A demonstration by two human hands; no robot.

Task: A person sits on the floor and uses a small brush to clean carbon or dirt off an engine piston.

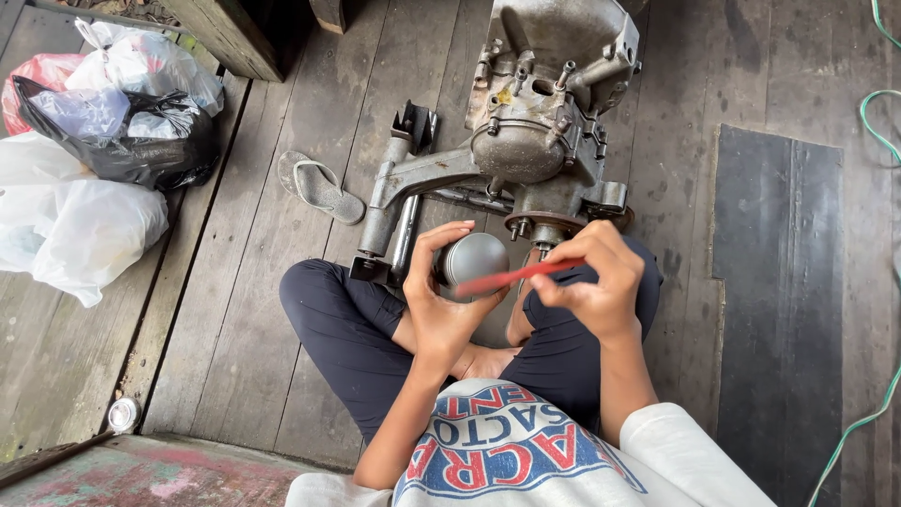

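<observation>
My left hand point(441, 300) wraps around a grey round metal part point(475, 259), holding it above my crossed legs. My right hand point(593, 280) grips a thin red tool point(511, 277), perhaps a brush handle, whose tip lies across the front of the grey part. A large grimy metal engine casing point(530, 122) with an arm and studs lies on the wooden floor just beyond my hands.
A grey sandal point(319, 186) lies left of the casing. Plastic bags, white, black and red point(94, 141), are piled at the left. A dark mat point(779, 300) covers the floor at right, with a green hose point(878, 131) beyond. A small round tin point(123, 414) sits at lower left.
</observation>
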